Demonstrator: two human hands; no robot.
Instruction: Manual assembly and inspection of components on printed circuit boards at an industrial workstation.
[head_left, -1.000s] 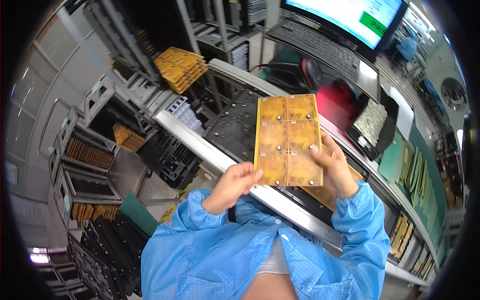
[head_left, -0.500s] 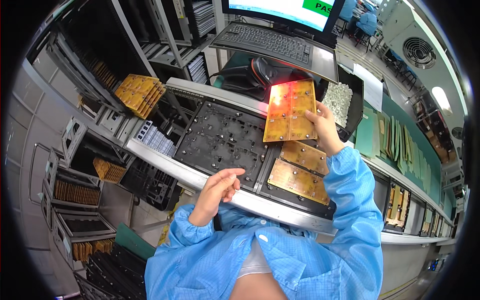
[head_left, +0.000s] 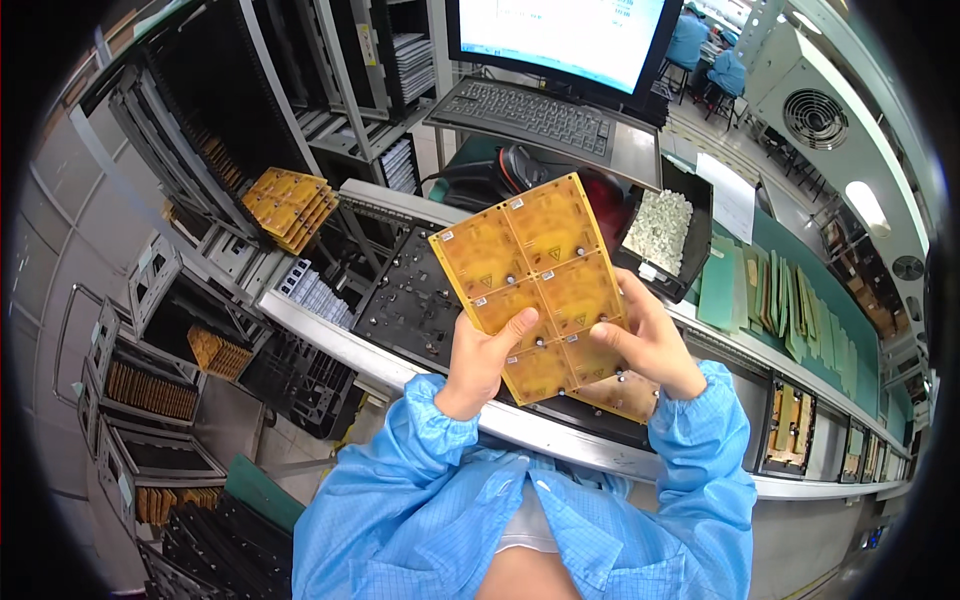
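Stretching across the middle is a long table with a silvery metal rail [head_left: 340, 341], and behind it sits a wide black-framed monitor [head_left: 560, 35] with a lit screen. Next biggest, and the star here: an amber rectangular circuit board [head_left: 545, 285] divided into six panels, held up over the table, tilted. Another amber board [head_left: 622, 395] peeks out under its lower right corner, mostly hidden.

Both hands are on the held one. Left hand [head_left: 480, 365] grips the left edge, thumb on the face; right hand [head_left: 655, 345] has the right edge, thumb on top too. Fingers underneath are mostly out of sight. Smallest bits: round silvery components [head_left: 510, 279] dotted over the panels.

My read? Handling or checking step, board not set down yet. Next move probably calls for an even two-handed hold, thumbs clear of those components.
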